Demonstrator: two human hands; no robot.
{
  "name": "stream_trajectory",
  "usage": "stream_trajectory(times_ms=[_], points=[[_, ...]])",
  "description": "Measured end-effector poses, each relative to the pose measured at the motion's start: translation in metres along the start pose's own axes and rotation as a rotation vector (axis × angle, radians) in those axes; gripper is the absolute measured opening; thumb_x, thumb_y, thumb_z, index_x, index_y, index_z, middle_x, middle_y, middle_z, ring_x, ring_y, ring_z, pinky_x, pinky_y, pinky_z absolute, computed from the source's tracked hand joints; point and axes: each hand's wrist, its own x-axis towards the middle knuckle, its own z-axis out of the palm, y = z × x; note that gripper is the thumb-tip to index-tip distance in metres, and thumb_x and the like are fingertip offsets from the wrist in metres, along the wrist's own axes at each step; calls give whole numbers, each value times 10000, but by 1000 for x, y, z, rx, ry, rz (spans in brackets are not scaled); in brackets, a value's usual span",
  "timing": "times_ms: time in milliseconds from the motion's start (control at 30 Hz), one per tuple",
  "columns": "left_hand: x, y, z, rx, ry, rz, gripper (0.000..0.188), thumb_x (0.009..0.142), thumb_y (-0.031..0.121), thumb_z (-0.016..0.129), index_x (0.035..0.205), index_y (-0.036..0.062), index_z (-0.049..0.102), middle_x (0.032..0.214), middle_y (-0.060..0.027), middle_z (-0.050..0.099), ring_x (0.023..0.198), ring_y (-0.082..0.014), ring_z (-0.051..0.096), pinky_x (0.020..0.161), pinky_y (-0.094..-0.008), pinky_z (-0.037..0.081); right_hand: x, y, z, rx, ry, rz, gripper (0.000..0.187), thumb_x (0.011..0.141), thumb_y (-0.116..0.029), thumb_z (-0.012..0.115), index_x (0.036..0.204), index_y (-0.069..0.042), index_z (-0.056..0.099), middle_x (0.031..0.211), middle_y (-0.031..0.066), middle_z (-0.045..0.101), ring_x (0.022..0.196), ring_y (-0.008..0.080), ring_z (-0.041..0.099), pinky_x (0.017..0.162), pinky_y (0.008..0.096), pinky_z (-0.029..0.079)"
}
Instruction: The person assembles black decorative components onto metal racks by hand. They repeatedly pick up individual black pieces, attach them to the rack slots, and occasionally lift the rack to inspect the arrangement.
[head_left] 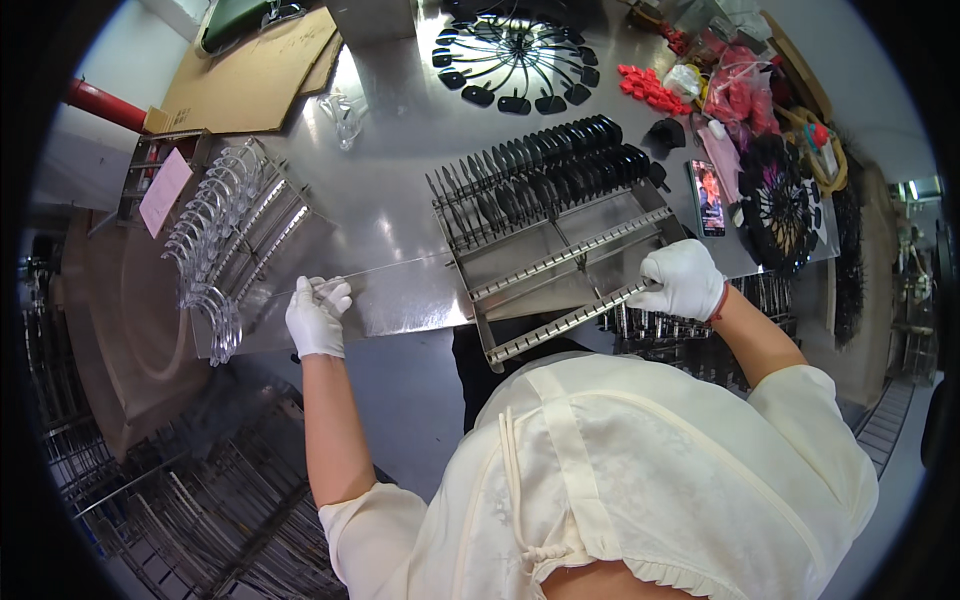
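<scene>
A slotted metal rack (575, 265) lies tilted across the near edge of the table in front of me. Two rows of glossy black rounded pieces (545, 165) stand in its far part; the near slotted bars carry none. My right hand (685, 280), in a white glove, is closed round the rack's near right corner. Further left, my gloved left hand (318, 315) is over the table's front edge, its fingers loosely bent and apart, with nothing visible in them. Beside it stands another rack (265, 225) with clear curved plastic pieces (215, 215) in a row.
At the back, black paddle-shaped parts (515, 103) hang in a ring; a similar black cluster (775, 205) is at right. A phone (707, 198), red pieces (650, 90) and bags (740, 85) lie right. Cardboard (250, 80) is back left; more racks (210, 520) stand below left.
</scene>
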Motion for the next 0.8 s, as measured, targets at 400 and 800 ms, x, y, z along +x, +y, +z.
stream_trajectory(times_ms=[400,800], points=[[-53,-49,112,-44,-370,-227,327,1078,354,571,865,106,583,627,11,531,443,-74,469,361,-212,331,19,-20,2,-89,-27,-11,495,820,-565,725,650,-110,631,605,95,599,583,322,637,558,433,499],[1,-40,127,495,-268,359,375,1056,299,609,1106,-61,702,939,-64,707,841,-109,590,818,-268,485,49,-34,49,-1,-22,165,529,868,-610,655,736,-99,694,673,117,672,635,326,690,599,447,541]])
